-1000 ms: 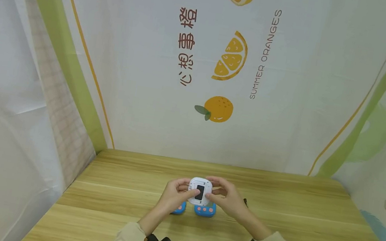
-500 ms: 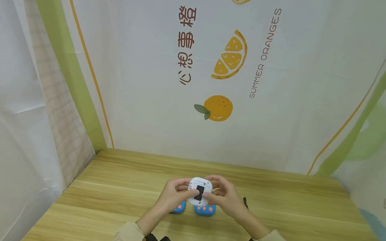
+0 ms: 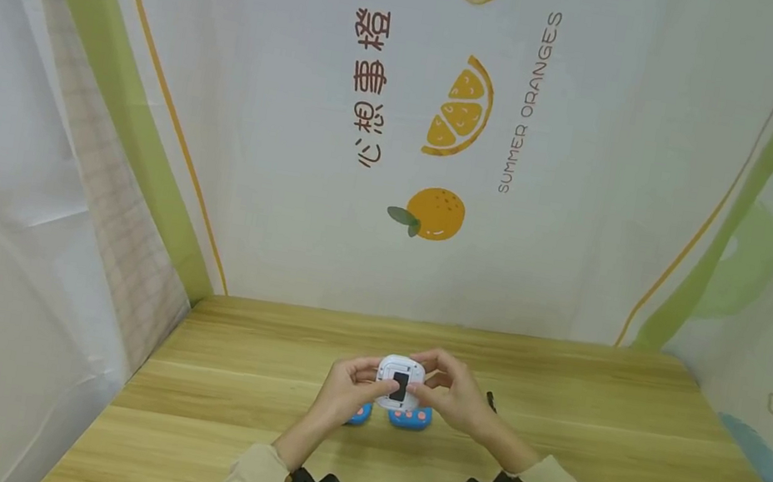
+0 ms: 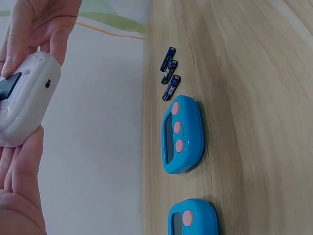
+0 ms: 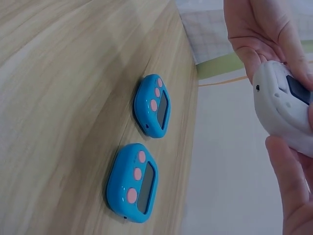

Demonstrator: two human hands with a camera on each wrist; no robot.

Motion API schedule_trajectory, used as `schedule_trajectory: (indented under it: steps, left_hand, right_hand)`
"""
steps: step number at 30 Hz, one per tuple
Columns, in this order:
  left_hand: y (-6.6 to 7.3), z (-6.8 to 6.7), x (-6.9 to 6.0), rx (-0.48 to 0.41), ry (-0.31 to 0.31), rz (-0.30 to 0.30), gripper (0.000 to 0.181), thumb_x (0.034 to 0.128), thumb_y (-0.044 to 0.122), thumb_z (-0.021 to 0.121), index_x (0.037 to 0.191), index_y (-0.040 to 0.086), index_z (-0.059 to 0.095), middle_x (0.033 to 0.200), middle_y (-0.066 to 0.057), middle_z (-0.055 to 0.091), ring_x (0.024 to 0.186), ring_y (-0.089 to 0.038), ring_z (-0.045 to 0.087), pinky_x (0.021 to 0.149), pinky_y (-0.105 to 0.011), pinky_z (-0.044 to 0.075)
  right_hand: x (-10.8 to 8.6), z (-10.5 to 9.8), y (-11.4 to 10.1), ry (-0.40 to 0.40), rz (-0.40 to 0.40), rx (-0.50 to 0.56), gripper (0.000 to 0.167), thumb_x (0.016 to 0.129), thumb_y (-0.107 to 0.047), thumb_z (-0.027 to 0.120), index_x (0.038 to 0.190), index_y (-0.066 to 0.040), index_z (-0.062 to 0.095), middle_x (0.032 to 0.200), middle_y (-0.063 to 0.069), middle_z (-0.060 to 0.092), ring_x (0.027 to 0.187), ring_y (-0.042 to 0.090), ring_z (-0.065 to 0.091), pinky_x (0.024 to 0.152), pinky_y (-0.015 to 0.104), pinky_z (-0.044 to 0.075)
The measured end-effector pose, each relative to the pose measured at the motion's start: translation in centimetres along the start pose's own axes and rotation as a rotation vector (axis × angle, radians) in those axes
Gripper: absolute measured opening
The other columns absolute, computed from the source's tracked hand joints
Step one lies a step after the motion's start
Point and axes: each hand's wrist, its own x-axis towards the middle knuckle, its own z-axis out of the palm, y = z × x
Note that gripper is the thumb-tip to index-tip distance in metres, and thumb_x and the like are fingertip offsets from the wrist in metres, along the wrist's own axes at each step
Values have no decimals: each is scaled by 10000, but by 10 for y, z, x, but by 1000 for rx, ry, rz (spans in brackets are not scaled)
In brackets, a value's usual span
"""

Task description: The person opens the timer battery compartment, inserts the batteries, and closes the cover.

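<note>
A white rounded device is held up above the table between both hands, its back with a dark rectangular panel facing the head camera. The left hand grips its left side, thumb on the panel. On the other side the right hand grips it, thumb also at the panel's edge. Two blue devices with pink buttons lie below: one nearer the batteries, another beside it, both also visible in the right wrist view. Fingers behind the white device are partly hidden.
Several dark batteries lie on the wooden table beyond the right-hand blue device; in the head view they are mostly behind the right hand. A printed curtain hangs behind the table's back edge.
The right thumb has moved left from the white device's right edge onto the dark panel's edge. Both hands still hold the device in nearly the same place; the head view has shifted slightly.
</note>
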Motion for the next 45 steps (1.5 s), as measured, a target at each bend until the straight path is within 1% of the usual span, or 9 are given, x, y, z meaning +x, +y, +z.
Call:
schedule_trajectory:
  steps: [6, 12, 16, 21, 27, 32, 37, 42, 45]
  left_hand:
    - [-17, 0, 5, -29, 47, 9, 365, 768, 96, 687, 1079, -67, 588, 887, -167, 652, 752, -146, 630, 663, -258, 524]
    - [-19, -1, 4, -41, 55, -9, 389, 765, 129, 695, 1088, -59, 587, 889, -162, 651, 735, -142, 633, 655, -258, 524]
    - [-19, -2, 3, -8, 47, -29, 388, 770, 144, 691, 1088, -54, 587, 883, -151, 653, 717, -120, 622, 641, -275, 524]
    - [-19, -2, 0, 24, 47, -36, 389, 777, 168, 687, 1090, -41, 589, 883, -136, 656, 681, -96, 598, 598, -275, 516]
    - [-25, -1, -2, 29, 54, -38, 384, 778, 158, 684, 1083, -53, 586, 867, -127, 662, 650, -78, 587, 563, -210, 493]
    - [-29, -4, -2, 35, 58, -25, 382, 777, 158, 685, 1070, -66, 586, 858, -141, 660, 687, -124, 617, 594, -280, 528]
    - [-31, -10, -5, 33, 59, -45, 386, 780, 121, 678, 1086, -88, 568, 870, -170, 652, 709, -184, 631, 586, -316, 537]
    - [-30, -17, -4, 6, 92, -69, 377, 774, 78, 675, 1081, -109, 561, 860, -188, 648, 613, -125, 602, 504, -233, 510]
    - [-27, -20, -3, -11, 121, -71, 402, 775, 94, 677, 1101, -106, 550, 869, -174, 651, 598, -102, 600, 506, -241, 516]
  right_hand:
    - [1, -2, 15, -21, -24, -23, 298, 824, 11, 591, 1102, 65, 498, 924, 201, 560, 682, 206, 596, 526, 322, 532]
    - [0, -5, 16, -51, 71, 28, 355, 841, -41, 587, 1175, 36, 494, 987, 194, 556, 750, 190, 600, 591, 332, 539]
    - [-1, -7, 17, -58, 125, 69, 443, 833, -37, 597, 1226, 62, 421, 1004, 238, 567, 816, 254, 619, 647, 316, 537]
    - [-3, -6, 18, -8, 193, 99, 390, 827, -42, 608, 1146, 88, 426, 1025, 236, 555, 846, 276, 614, 657, 305, 535]
    - [-1, -3, 3, 52, 208, 28, 226, 810, 27, 601, 1013, 85, 523, 936, 195, 567, 805, 261, 604, 642, 279, 533]
    - [3, -4, -8, 139, 233, 10, 205, 806, 50, 593, 986, 116, 519, 850, 165, 558, 733, 242, 592, 633, 338, 539]
    - [1, -11, 10, 198, 287, 91, 278, 810, -19, 622, 1028, 114, 513, 798, 102, 551, 691, 167, 589, 651, 381, 533]
    - [-16, -8, 36, 107, 313, 62, 311, 811, -67, 634, 1039, 108, 517, 826, 108, 555, 705, 160, 585, 644, 382, 534]
    - [-28, -1, 50, 16, 330, 7, 296, 808, -74, 638, 1024, 96, 528, 827, 81, 543, 700, 140, 560, 619, 302, 537]
